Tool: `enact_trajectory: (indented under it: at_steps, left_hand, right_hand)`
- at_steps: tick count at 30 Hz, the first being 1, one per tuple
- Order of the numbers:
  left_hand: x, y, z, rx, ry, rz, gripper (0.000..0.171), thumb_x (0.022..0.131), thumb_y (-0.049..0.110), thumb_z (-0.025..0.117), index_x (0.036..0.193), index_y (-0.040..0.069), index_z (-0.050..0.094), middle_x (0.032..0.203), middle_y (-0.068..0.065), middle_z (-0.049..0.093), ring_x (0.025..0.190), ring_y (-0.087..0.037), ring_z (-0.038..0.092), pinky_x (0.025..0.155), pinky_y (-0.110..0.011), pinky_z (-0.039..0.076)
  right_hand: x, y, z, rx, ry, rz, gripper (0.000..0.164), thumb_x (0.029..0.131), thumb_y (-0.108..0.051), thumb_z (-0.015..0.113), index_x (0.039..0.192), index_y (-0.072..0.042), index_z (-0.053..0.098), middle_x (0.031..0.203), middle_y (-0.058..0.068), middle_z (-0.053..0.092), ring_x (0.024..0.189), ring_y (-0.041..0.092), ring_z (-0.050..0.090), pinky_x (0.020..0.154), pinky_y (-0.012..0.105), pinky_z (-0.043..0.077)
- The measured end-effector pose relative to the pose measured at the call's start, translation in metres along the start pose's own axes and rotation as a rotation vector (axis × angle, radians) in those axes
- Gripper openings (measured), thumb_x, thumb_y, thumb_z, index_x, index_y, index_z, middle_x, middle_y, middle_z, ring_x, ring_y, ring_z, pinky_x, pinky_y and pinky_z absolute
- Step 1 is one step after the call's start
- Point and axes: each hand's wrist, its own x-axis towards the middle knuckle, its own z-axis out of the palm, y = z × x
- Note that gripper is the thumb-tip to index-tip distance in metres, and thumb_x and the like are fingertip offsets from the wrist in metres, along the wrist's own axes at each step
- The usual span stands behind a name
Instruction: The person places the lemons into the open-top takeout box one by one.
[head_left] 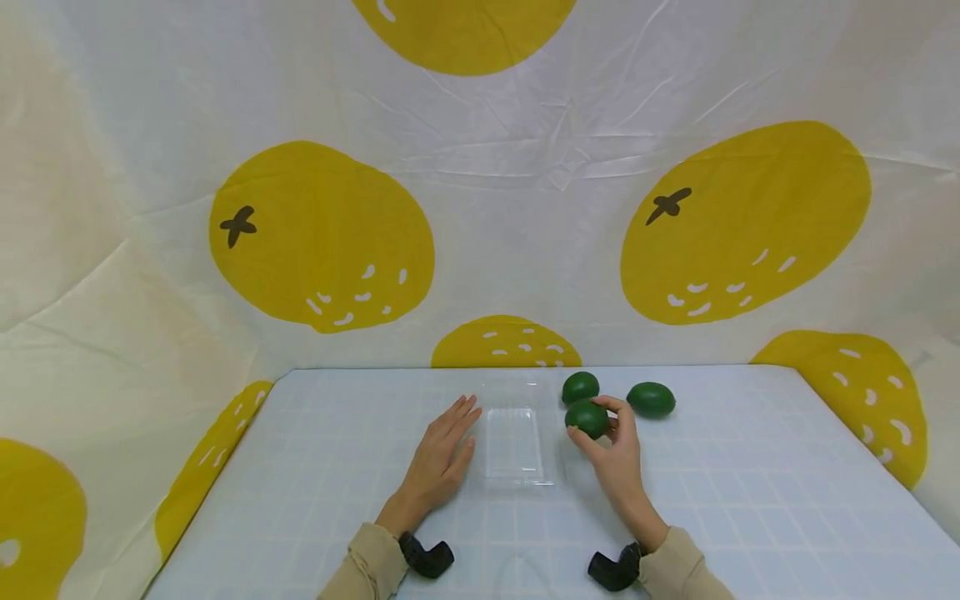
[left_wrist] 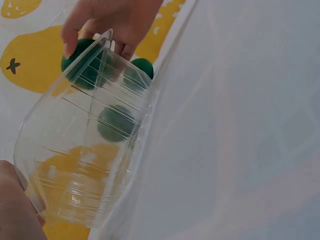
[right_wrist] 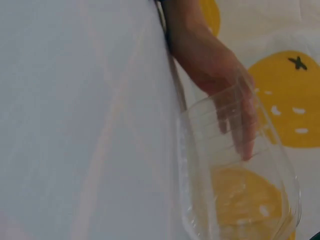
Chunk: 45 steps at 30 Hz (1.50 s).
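My right hand (head_left: pixel 618 454) grips a dark green lime (head_left: pixel 586 419) between thumb and fingers, just right of a clear plastic container (head_left: pixel 513 446). My left hand (head_left: pixel 437 457) lies along the container's left side with its fingers fairly straight. In the left wrist view, fingertips (left_wrist: pixel 17 205) are beside the container's rim, and the held lime (left_wrist: pixel 82 62) shows near the far edge. Two more limes stand on the table, one (head_left: pixel 580 386) just behind the held one and another (head_left: pixel 651 400) to the right. No lime shows inside the container (right_wrist: pixel 235 175) in the right wrist view.
A pale checked cloth (head_left: pixel 750 500) covers the table. Behind it hangs a white curtain (head_left: pixel 525 250) printed with big yellow fruits, which also closes off both sides. Each wrist carries a black camera mount, such as the left mount (head_left: pixel 427 557).
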Motion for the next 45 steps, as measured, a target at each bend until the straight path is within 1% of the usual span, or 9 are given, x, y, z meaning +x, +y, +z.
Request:
enact_trajectory:
  at_steps: [4,10,15,19,25,32,36,40,45]
  left_hand:
    - [0.0,-0.001,0.001,0.002,-0.004,-0.002,0.044,0.1,0.015,0.047,0.142,0.003,0.052,0.151,-0.013,0.046,0.141,-0.033,0.038,0.107,-0.056,0.035]
    - [0.0,0.0,0.001,-0.007,0.001,0.006,0.044,0.099,0.015,0.048,0.142,0.002,0.053,0.15,-0.015,0.046,0.14,-0.035,0.039,0.108,-0.055,0.035]
    - [0.001,0.0,0.001,-0.002,0.007,0.017,0.044,0.098,0.014,0.049,0.14,0.002,0.054,0.149,-0.015,0.047,0.139,-0.035,0.04,0.108,-0.054,0.035]
    - [0.001,-0.001,0.001,0.003,0.0,0.013,0.044,0.099,0.014,0.049,0.14,0.002,0.054,0.149,-0.014,0.047,0.139,-0.034,0.04,0.108,-0.053,0.035]
    - [0.0,0.0,0.0,0.007,-0.02,-0.005,0.044,0.099,0.015,0.049,0.141,0.004,0.053,0.15,-0.013,0.046,0.14,-0.033,0.039,0.109,-0.053,0.035]
    - [0.0,-0.001,-0.002,0.005,-0.017,0.0,0.044,0.098,0.014,0.05,0.141,0.003,0.054,0.15,-0.013,0.047,0.14,-0.034,0.039,0.108,-0.054,0.035]
    - [-0.001,-0.001,-0.001,0.009,-0.016,0.009,0.044,0.098,0.015,0.05,0.141,0.003,0.054,0.15,-0.013,0.047,0.14,-0.033,0.039,0.108,-0.052,0.036]
    - [0.0,0.0,-0.001,0.009,-0.004,0.022,0.044,0.098,0.015,0.051,0.14,0.003,0.054,0.149,-0.014,0.048,0.139,-0.034,0.041,0.109,-0.052,0.036]
    - [0.002,0.001,-0.002,-0.002,-0.003,0.021,0.045,0.097,0.015,0.053,0.139,0.002,0.055,0.148,-0.015,0.048,0.138,-0.034,0.042,0.107,-0.052,0.037]
  right_hand:
    - [0.002,-0.012,0.017,0.066,-0.025,0.028,0.054,0.086,-0.006,0.075,0.132,-0.004,0.046,0.135,0.007,0.044,0.102,0.021,0.05,0.087,0.024,0.045]
    - [0.005,-0.028,0.041,0.156,-0.049,0.034,0.056,0.086,-0.007,0.076,0.133,-0.006,0.046,0.135,0.008,0.046,0.105,0.023,0.05,0.089,0.035,0.046]
    - [0.008,-0.037,0.057,0.215,-0.053,0.052,0.053,0.085,-0.007,0.076,0.131,-0.006,0.048,0.132,0.008,0.047,0.101,0.025,0.051,0.082,0.03,0.05]
    - [0.012,-0.041,0.067,0.224,-0.065,0.075,0.053,0.086,-0.009,0.076,0.131,-0.007,0.049,0.134,0.008,0.046,0.098,0.026,0.051,0.079,0.026,0.05]
    - [0.018,-0.041,0.077,0.216,-0.119,0.111,0.056,0.084,-0.01,0.078,0.133,-0.006,0.05,0.135,0.01,0.046,0.097,0.026,0.052,0.078,0.028,0.05]
    - [0.022,-0.035,0.087,0.087,-0.215,0.101,0.053,0.08,-0.011,0.081,0.127,-0.01,0.056,0.133,0.012,0.051,0.104,0.033,0.054,0.087,0.042,0.049]
    - [0.023,-0.029,0.089,0.006,-0.271,0.09,0.052,0.08,-0.011,0.081,0.125,-0.01,0.057,0.131,0.015,0.052,0.106,0.034,0.056,0.087,0.047,0.052]
    - [0.025,-0.023,0.091,-0.126,-0.313,-0.006,0.049,0.076,-0.006,0.082,0.12,-0.009,0.06,0.123,0.016,0.055,0.108,0.032,0.056,0.088,0.05,0.051]
    - [0.026,-0.022,0.094,-0.249,-0.336,-0.144,0.037,0.076,0.002,0.08,0.107,-0.006,0.063,0.115,0.015,0.058,0.108,0.034,0.058,0.09,0.052,0.053]
